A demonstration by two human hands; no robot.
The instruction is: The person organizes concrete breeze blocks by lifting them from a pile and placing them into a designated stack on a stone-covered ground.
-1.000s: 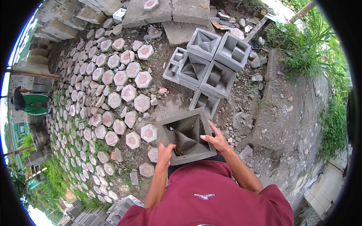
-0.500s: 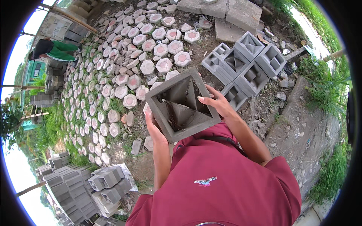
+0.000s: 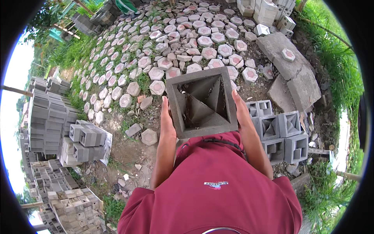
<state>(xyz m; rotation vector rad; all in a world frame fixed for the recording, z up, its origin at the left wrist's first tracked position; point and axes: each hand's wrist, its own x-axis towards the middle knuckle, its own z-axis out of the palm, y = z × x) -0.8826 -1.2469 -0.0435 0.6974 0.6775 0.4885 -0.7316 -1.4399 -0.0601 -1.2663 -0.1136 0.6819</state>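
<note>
Between my two hands is a square grey concrete vent block (image 3: 230, 125), its face up and its hollow inside split into slanted triangular facets. Dark stains or dirt mark the inner walls. My left hand (image 3: 168, 123) presses flat along the block's left side. On the opposite side my right hand (image 3: 241, 113) bears against it, fingers mostly hidden beneath or behind. The block is held in front of my waist, close to my maroon shirt (image 3: 210, 167).
Similar vent blocks (image 3: 276, 144) sit grouped on the ground to the right. Hexagonal pavers (image 3: 149, 137) cover the ground ahead. Broken concrete slabs (image 3: 300, 93) lie at the far right. Stacked grey blocks (image 3: 52, 121) stand to the left. A person in green trousers (image 3: 125, 6) is far off.
My view has swung left, so the vent-block group sits lower right. The held block is straighter, and my right hand has shifted from its upper rim and inside edge to its side.
</note>
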